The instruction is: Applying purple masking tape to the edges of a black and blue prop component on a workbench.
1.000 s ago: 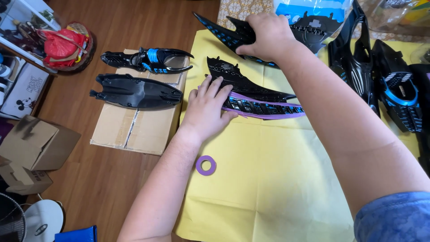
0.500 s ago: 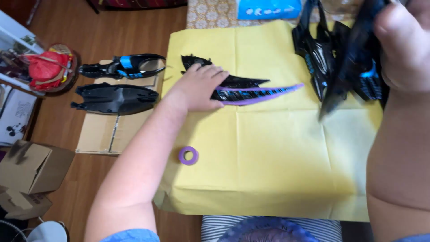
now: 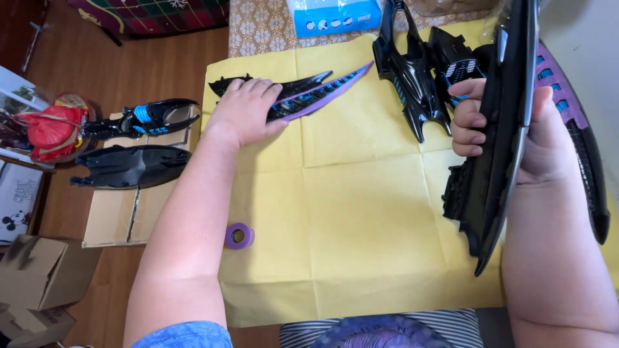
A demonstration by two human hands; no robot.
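Observation:
My left hand (image 3: pixel 244 111) lies flat on a long black panel with purple tape and blue stripes (image 3: pixel 317 92), which rests at the far left of the yellow sheet (image 3: pixel 361 219). My right hand (image 3: pixel 509 125) grips a long black curved panel (image 3: pixel 500 138) and holds it upright over the sheet's right side. Behind that hand shows another black piece with purple bands (image 3: pixel 580 148). A purple tape roll (image 3: pixel 238 236) sits at the sheet's left edge, near my left forearm.
Several more black panels (image 3: pixel 419 71) lie at the sheet's far right corner. Left of the sheet, two black panels (image 3: pixel 132 165) rest on a flat cardboard box (image 3: pixel 119 219). A brown carton (image 3: pixel 42 270), red bag (image 3: pixel 48 125) and blue tissue pack (image 3: pixel 332 16) stand around.
My right hand has brought the black panel closer and turned it upright. My left hand stays pressed on the taped panel. The camera view has shifted.

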